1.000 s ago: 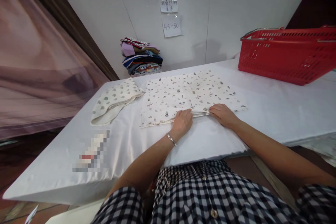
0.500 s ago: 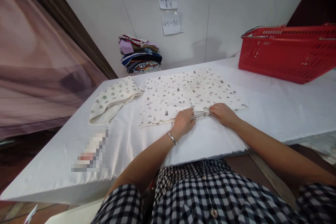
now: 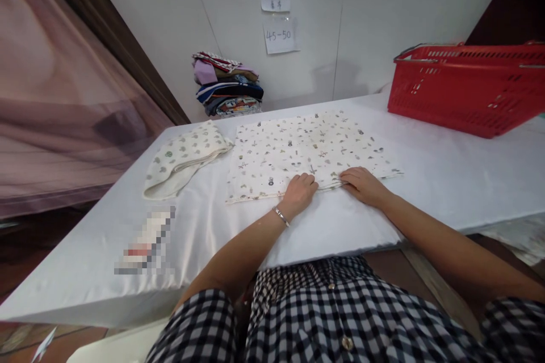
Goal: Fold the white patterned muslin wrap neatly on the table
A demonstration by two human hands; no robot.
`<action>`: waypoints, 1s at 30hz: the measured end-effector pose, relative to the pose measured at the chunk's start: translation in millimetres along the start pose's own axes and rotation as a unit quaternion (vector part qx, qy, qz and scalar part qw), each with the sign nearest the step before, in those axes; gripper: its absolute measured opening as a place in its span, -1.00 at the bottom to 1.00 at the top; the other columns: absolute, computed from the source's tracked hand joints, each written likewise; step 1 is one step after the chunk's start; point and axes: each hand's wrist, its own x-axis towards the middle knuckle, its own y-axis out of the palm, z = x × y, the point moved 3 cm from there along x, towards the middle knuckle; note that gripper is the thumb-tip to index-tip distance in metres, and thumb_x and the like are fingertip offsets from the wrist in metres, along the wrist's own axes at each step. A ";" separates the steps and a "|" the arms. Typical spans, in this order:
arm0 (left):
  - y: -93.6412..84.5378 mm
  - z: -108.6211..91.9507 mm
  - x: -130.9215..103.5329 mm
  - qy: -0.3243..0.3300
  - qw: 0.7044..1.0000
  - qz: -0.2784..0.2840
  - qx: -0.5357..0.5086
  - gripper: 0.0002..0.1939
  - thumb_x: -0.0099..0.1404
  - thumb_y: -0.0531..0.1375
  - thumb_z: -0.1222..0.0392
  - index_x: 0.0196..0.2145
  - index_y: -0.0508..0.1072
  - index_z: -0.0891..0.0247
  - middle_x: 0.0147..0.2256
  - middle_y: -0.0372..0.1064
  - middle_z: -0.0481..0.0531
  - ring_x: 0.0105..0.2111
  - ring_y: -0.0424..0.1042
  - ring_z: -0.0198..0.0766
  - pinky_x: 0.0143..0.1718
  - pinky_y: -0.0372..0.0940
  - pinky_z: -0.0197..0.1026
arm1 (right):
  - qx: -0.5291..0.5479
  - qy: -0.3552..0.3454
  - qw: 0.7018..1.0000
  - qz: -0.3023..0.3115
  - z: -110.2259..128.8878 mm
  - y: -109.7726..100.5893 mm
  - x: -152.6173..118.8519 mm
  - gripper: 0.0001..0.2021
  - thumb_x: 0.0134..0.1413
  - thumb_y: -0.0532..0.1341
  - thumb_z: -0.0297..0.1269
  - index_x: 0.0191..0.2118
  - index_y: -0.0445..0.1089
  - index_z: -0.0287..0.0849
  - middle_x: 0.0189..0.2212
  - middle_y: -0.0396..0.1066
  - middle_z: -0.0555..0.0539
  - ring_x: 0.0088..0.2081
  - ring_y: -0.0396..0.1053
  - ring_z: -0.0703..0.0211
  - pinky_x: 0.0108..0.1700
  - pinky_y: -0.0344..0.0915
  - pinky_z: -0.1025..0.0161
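A cream cloth (image 3: 293,147) with a small scattered print lies folded in a flat rectangle in front of me. My left hand (image 3: 300,190), with a silver bracelet at its wrist, is closed on the layered near edge, around its middle. A short way to the right, my right hand (image 3: 360,181) grips the same edge with bent fingers. Both sets of fingertips are partly hidden at the fabric. Between the hands the stacked layers of the edge show. Left of this cloth rests another folded cream cloth (image 3: 187,153) with a green print.
The table (image 3: 447,181) wears a shiny white cover. A red plastic basket (image 3: 460,91) stands at the back right. A stack of folded fabrics (image 3: 227,88) sits behind the table by the wall. A pixelated object (image 3: 147,241) lies at the left front.
The near edge of the printed cloth, bunched and slightly raised between my hands before, now lies flatter and straighter. Both hands stay in nearly the same places.
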 end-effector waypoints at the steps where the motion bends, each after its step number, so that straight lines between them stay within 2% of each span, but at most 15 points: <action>1: -0.1 -0.6 -0.8 -0.004 1.000 -0.003 0.002 -0.83 0.36 0.05 0.41 -0.31 0.42 0.28 -0.28 0.35 0.08 -0.20 0.26 -0.17 -0.26 0.10 -0.16 | 0.000 0.000 1.000 0.001 0.2 -0.2 -0.1 -0.81 0.26 0.08 -0.29 -0.15 0.41 -0.18 -0.10 0.44 -0.18 -0.04 0.33 -0.01 -0.01 0.21 0.05; 6: -1.6 -2.2 -2.3 -0.009 1.000 -0.006 0.014 -0.83 0.36 0.05 0.40 -0.30 0.43 0.29 -0.27 0.35 0.08 -0.21 0.25 -0.17 -0.25 0.10 -0.14 | -0.008 -0.005 1.000 -0.011 0.5 -0.5 -0.7 -0.79 0.27 0.05 -0.30 -0.16 0.42 -0.19 -0.13 0.46 -0.18 -0.06 0.34 0.00 -0.01 0.22 0.05; 11: -2.0 -3.5 -4.8 -0.012 1.000 -0.001 -0.016 -0.81 0.36 0.04 0.40 -0.27 0.44 0.27 -0.27 0.36 0.07 -0.21 0.27 -0.17 -0.24 0.11 -0.14 | -0.020 -0.001 1.000 -0.009 -1.6 1.4 -1.7 -0.76 0.28 0.02 -0.32 -0.16 0.44 -0.20 -0.13 0.47 -0.18 -0.07 0.35 0.01 -0.02 0.22 0.07; 17: -9.8 -3.9 -7.9 -0.033 0.997 0.015 -0.069 -0.87 0.34 0.15 0.17 -0.22 0.43 0.26 -0.20 0.36 0.08 -0.19 0.29 -0.14 -0.22 0.14 -0.12 | -0.015 0.016 1.000 0.001 -2.0 1.9 -1.9 -0.74 0.30 0.01 -0.28 -0.14 0.43 -0.18 -0.14 0.47 -0.16 -0.09 0.35 0.03 -0.03 0.21 0.09; 20: -10.6 -3.9 -4.6 -0.025 0.998 0.020 -0.048 -0.89 0.36 0.11 0.24 -0.27 0.43 0.27 -0.24 0.36 0.10 -0.19 0.29 -0.14 -0.21 0.14 -0.11 | -0.016 0.022 1.000 0.000 -2.9 2.3 -1.8 -0.74 0.30 0.00 -0.29 -0.14 0.43 -0.17 -0.14 0.47 -0.16 -0.10 0.36 0.04 -0.04 0.21 0.10; 23: -9.5 -5.7 0.5 0.007 1.000 0.021 -0.017 -0.81 0.35 0.03 0.41 -0.32 0.42 0.30 -0.29 0.34 0.13 -0.21 0.28 -0.13 -0.22 0.12 -0.10 | -0.019 0.031 0.999 0.005 -3.2 2.1 -1.3 -0.75 0.30 0.00 -0.28 -0.15 0.42 -0.17 -0.16 0.47 -0.16 -0.11 0.36 0.04 -0.05 0.21 0.11; 26: -7.6 -6.4 4.2 0.027 0.999 0.016 -0.009 -0.78 0.32 0.00 0.47 -0.34 0.42 0.33 -0.34 0.34 0.15 -0.25 0.29 -0.12 -0.24 0.12 -0.10 | -0.021 0.038 0.999 0.012 -1.9 0.9 -0.3 -0.76 0.30 0.00 -0.28 -0.17 0.41 -0.19 -0.18 0.47 -0.18 -0.14 0.36 0.04 -0.06 0.21 0.11; 30: -4.2 -3.4 4.7 -0.012 1.000 -0.001 -0.016 -0.79 0.31 0.01 0.46 -0.32 0.43 0.34 -0.35 0.34 0.15 -0.28 0.31 -0.13 -0.24 0.13 -0.10 | -0.010 0.046 0.999 0.010 0.1 -0.9 0.7 -0.76 0.30 0.00 -0.28 -0.17 0.40 -0.16 -0.16 0.46 -0.17 -0.14 0.36 0.04 -0.07 0.22 0.10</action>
